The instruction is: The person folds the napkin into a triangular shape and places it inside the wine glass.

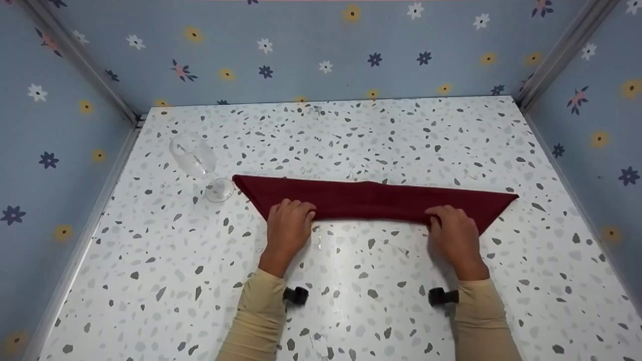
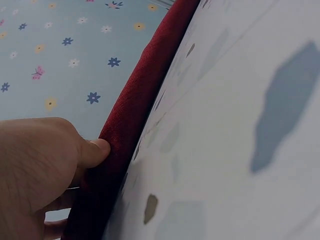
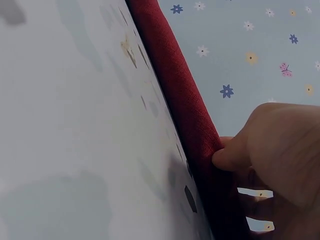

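A dark red cloth napkin (image 1: 366, 200), folded into a long strip with slanted ends, lies across the speckled table. Near its left end, my left hand (image 1: 290, 225) pinches the front edge, fingers over the top. In the left wrist view the left thumb (image 2: 97, 152) presses on the thick, rounded fold. My right hand (image 1: 454, 235) grips the same edge towards the right end. The right wrist view has the right thumb (image 3: 225, 159) against the fold, with the other fingers curled behind it, partly hidden.
A clear stemmed glass (image 1: 193, 155) stands just beyond the napkin's left corner, its round foot near the cloth. Flowered panels (image 1: 321, 50) enclose the white speckled table (image 1: 371, 311) at the back and both sides. Dark wrist mounts jut inward from both sleeves.
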`<state>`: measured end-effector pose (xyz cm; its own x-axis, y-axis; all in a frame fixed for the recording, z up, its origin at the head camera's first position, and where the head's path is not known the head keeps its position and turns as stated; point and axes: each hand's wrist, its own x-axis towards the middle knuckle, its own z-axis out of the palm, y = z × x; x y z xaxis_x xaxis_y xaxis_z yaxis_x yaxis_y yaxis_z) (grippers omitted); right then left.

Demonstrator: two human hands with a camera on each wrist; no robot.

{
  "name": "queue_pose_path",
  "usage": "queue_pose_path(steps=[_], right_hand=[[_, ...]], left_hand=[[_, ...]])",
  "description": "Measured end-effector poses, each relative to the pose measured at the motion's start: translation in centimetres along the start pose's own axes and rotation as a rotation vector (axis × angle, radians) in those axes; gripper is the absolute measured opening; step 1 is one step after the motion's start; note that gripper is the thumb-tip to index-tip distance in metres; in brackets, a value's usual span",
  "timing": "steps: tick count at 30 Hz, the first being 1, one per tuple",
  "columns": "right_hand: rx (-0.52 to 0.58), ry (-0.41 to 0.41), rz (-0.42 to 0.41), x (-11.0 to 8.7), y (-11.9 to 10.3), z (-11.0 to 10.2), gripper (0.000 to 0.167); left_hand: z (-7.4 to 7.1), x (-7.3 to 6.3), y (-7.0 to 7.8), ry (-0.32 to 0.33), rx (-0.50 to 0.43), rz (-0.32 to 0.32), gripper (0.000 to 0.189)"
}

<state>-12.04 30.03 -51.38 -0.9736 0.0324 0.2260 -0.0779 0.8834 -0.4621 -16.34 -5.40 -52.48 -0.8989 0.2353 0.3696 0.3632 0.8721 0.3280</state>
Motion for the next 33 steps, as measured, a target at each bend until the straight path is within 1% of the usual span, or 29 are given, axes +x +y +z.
queue_pose_path(steps=[2, 4, 7, 10, 16, 21, 25, 28, 33], right_hand=[[0.013, -0.012, 0.031, 0.05, -0.01, -0.05, 0.020], [0.022, -0.029, 0.068, 0.08, -0.10, -0.12, 0.017], [0.017, -0.039, 0.096, 0.08, -0.19, -0.20, 0.011], [0.002, -0.027, 0.080, 0.09, -0.20, -0.21, 0.010], [-0.025, -0.018, 0.055, 0.00, -0.16, -0.31, 0.016], [-0.051, -0.045, 0.056, -0.04, -0.15, -0.46, 0.022], [-0.065, -0.065, 0.054, -0.03, -0.23, -0.53, 0.028], [-0.071, -0.058, 0.046, -0.07, -0.23, -0.46, 0.028], [-0.058, -0.011, 0.035, -0.09, -0.29, -0.28, 0.023]], left_hand=[[0.06, -0.01, -0.04, 0.006, -0.020, -0.016, 0.007], [0.07, -0.05, -0.05, 0.008, -0.034, -0.029, 0.010], [0.04, -0.10, -0.09, 0.007, -0.037, -0.028, 0.014], [-0.05, -0.17, -0.14, 0.002, -0.028, -0.025, 0.011], [-0.29, -0.17, -0.24, 0.004, 0.000, -0.034, 0.006], [-0.52, -0.19, -0.21, -0.042, -0.005, -0.054, 0.016], [-0.56, -0.22, -0.31, -0.070, -0.007, -0.056, 0.023], [-0.53, -0.16, -0.43, -0.067, -0.012, -0.052, 0.022], [-0.44, -0.13, -0.57, -0.035, -0.028, -0.042, 0.016]])
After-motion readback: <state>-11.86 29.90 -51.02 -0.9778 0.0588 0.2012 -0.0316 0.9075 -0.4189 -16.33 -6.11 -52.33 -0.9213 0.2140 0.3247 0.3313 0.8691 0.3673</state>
